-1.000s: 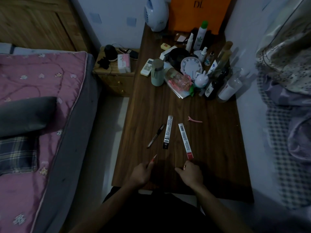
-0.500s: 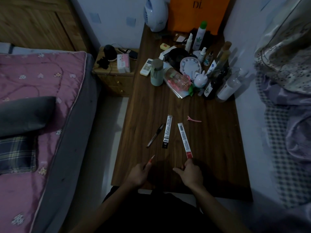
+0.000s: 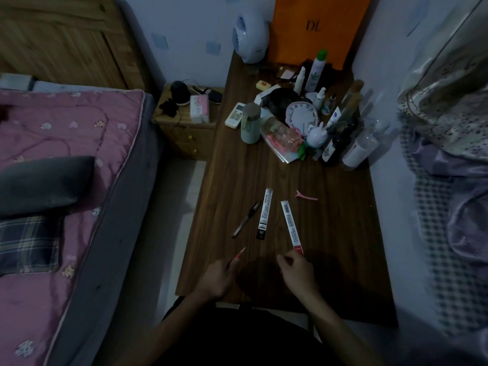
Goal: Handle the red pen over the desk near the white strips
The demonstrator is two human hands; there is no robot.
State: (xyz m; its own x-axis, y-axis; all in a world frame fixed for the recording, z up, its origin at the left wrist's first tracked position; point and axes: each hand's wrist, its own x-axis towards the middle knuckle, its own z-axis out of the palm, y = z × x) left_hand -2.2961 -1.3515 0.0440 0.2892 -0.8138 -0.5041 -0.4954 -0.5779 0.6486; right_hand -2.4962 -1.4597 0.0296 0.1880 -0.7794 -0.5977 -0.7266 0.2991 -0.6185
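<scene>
Here the left hand (image 3: 217, 277) pinches a thin red-tipped refill (image 3: 239, 256), its point raised over the worktop (image 3: 343, 260) near the front edge. Rightward lie a dark pen (image 3: 245, 220), a black-ended packet (image 3: 264, 213) and a red-ended packet (image 3: 291, 227). The right hand (image 3: 297, 272) has its fingers curled at the red packet's near end, apparently pinching it. Such a slim refill could slip from the pinch and roll off the edge; tugging the packet might knock its neighbour.
</scene>
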